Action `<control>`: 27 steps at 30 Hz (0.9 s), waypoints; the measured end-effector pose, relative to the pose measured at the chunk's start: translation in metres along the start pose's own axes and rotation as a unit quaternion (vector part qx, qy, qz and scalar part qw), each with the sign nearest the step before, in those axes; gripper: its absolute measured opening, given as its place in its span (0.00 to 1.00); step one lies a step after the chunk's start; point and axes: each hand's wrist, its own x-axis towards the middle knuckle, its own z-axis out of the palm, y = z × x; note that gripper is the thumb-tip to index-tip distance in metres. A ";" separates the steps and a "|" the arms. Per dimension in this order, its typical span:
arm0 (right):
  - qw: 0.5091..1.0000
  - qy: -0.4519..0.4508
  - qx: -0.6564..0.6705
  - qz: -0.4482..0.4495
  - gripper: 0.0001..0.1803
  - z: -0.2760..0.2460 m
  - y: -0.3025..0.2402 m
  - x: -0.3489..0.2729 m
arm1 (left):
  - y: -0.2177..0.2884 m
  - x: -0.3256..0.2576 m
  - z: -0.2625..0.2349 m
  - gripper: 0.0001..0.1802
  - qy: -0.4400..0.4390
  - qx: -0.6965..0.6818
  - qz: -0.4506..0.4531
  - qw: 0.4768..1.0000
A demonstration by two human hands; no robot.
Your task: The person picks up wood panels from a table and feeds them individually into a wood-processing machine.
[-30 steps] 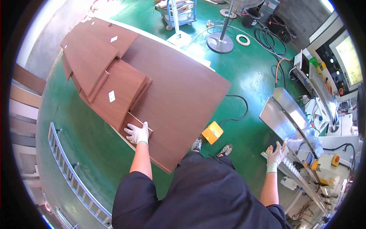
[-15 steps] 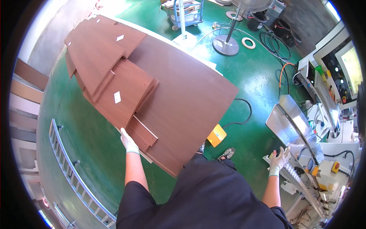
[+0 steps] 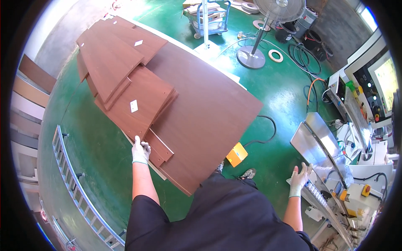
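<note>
Your gloved left hand point(image 3: 140, 150) curls its fingers over the near edge of the topmost brown panel point(image 3: 140, 102) on the fanned stack, likely for purchase, while your right hand point(image 3: 299, 179) hangs open-fingered, empty, beside the steel machine table point(image 3: 312, 140).

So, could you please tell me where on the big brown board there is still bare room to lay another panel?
The right half of the big brown board is bare, up to its far and right edges. The left side is crowded with stacked panels, where the left hand rests on their near edge.
</note>
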 end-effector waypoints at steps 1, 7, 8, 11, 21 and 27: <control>0.996 0.003 0.071 -0.055 0.22 0.003 -0.017 -0.004 | -0.005 -0.006 0.008 0.22 -0.008 0.005 -0.008 1.000; 0.900 -0.188 0.291 -0.266 0.20 -0.018 -0.169 -0.036 | -0.049 -0.043 0.052 0.22 -0.106 0.033 -0.014 0.994; 0.870 -0.237 0.330 -0.280 0.20 -0.014 -0.185 -0.041 | -0.053 -0.054 0.060 0.22 -0.088 0.036 -0.015 0.995; 0.803 -0.362 0.384 -0.276 0.20 -0.002 -0.224 -0.052 | -0.061 -0.070 0.052 0.22 -0.105 0.040 -0.017 0.994; 0.744 -0.550 0.331 -0.183 0.20 0.004 -0.237 -0.051 | -0.022 -0.028 0.002 0.28 0.069 0.251 0.258 0.930; 0.743 -0.539 0.350 -0.184 0.18 0.063 -0.269 -0.016 | 0.017 0.002 0.002 0.31 0.148 0.276 0.249 0.916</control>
